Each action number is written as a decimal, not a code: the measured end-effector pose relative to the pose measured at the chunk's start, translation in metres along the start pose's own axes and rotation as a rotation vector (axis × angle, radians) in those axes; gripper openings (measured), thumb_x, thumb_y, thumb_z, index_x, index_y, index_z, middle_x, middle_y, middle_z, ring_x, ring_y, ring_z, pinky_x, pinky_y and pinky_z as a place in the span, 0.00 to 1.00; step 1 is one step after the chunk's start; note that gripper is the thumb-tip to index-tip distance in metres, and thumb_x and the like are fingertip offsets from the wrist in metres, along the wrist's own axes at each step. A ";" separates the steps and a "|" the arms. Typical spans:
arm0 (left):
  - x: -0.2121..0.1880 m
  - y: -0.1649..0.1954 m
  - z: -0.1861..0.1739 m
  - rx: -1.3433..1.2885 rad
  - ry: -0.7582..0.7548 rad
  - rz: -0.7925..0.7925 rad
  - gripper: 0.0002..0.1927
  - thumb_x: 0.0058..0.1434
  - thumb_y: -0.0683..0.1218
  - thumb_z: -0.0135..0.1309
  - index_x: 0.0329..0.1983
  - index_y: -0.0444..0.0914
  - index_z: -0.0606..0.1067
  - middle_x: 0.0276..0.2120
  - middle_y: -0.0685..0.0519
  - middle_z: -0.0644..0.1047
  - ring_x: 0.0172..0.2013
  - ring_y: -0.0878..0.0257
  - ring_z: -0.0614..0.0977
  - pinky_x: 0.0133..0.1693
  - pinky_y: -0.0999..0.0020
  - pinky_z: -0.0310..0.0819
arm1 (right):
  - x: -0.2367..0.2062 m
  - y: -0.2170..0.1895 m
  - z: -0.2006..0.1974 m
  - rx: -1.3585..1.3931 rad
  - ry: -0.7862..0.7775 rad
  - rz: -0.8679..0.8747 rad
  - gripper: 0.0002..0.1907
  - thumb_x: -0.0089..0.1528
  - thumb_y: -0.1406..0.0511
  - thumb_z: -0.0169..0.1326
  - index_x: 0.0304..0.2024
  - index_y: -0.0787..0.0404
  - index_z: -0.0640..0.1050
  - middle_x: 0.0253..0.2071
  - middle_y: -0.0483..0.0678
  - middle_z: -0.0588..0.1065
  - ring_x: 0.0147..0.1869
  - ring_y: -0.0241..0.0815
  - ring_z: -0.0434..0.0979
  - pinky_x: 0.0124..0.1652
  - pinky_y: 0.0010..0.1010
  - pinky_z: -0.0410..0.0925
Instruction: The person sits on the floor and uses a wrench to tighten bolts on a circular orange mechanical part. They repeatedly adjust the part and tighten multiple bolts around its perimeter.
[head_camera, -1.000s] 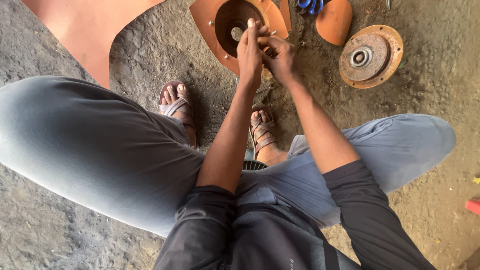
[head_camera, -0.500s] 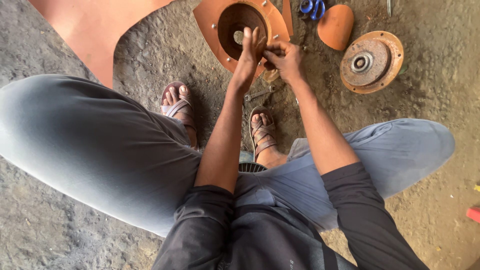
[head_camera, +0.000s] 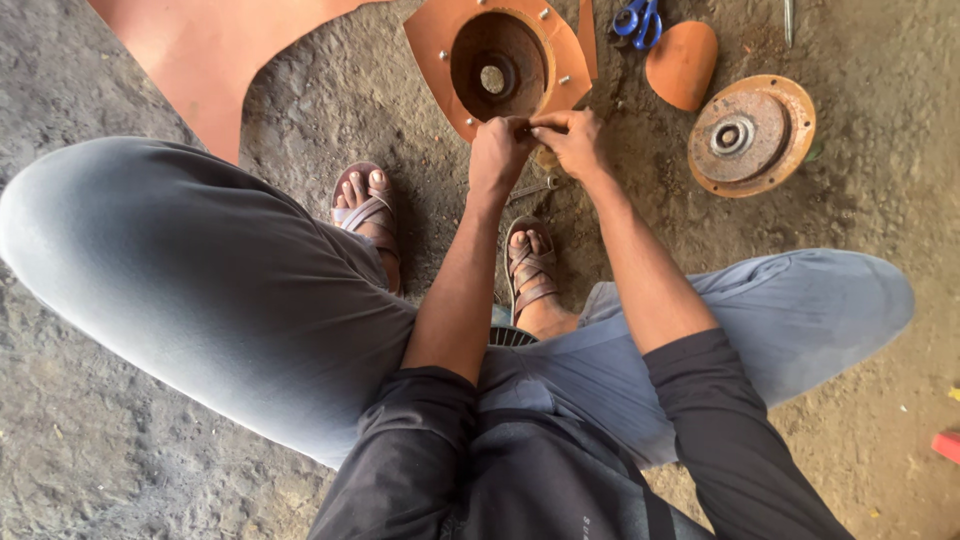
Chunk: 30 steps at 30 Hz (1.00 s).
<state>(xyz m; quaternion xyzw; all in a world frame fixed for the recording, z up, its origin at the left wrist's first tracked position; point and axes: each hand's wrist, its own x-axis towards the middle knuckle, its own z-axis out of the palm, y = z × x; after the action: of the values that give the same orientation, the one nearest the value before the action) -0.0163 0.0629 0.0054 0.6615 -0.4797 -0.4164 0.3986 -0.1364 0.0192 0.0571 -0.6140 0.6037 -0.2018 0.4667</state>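
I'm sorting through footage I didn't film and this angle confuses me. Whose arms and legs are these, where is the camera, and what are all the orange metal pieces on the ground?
The camera sits on a person's head and looks straight down, so you see that person's own body: knees in grey trousers spread to each side, sandalled feet, two bare forearms reaching forward. There is no machine here.

The left hand and right hand meet at the near edge of an orange housing, a plate with a deep round well and small bolts around its rim. The fingertips pinch something small there; it is too tiny to identify.

On the rough concrete floor lie a rusty round flange, a small orange cap, blue-handled scissors and a large orange sheet at upper left.
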 end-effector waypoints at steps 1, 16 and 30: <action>-0.001 -0.002 0.001 0.006 0.016 0.028 0.12 0.56 0.47 0.64 0.42 0.38 0.84 0.34 0.42 0.83 0.37 0.48 0.86 0.41 0.58 0.79 | -0.001 -0.001 0.001 0.009 0.003 -0.006 0.09 0.60 0.69 0.64 0.44 0.59 0.86 0.34 0.44 0.84 0.28 0.29 0.80 0.29 0.22 0.76; 0.001 -0.012 0.008 0.011 0.093 0.019 0.12 0.55 0.46 0.64 0.43 0.40 0.84 0.38 0.43 0.83 0.38 0.49 0.85 0.44 0.57 0.78 | -0.012 0.000 0.000 -0.197 0.048 -0.211 0.10 0.63 0.69 0.62 0.47 0.62 0.84 0.34 0.49 0.84 0.34 0.35 0.85 0.34 0.25 0.76; 0.000 -0.010 0.008 0.017 0.135 0.042 0.09 0.56 0.42 0.60 0.41 0.40 0.84 0.39 0.46 0.83 0.40 0.49 0.85 0.46 0.58 0.78 | -0.014 0.001 0.008 -0.488 0.112 -0.483 0.09 0.60 0.70 0.65 0.43 0.67 0.83 0.38 0.56 0.83 0.40 0.45 0.86 0.40 0.31 0.79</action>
<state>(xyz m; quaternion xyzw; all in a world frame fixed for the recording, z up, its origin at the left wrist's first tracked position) -0.0203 0.0644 -0.0068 0.6812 -0.4692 -0.3581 0.4331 -0.1328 0.0345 0.0569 -0.8208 0.4959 -0.1896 0.2109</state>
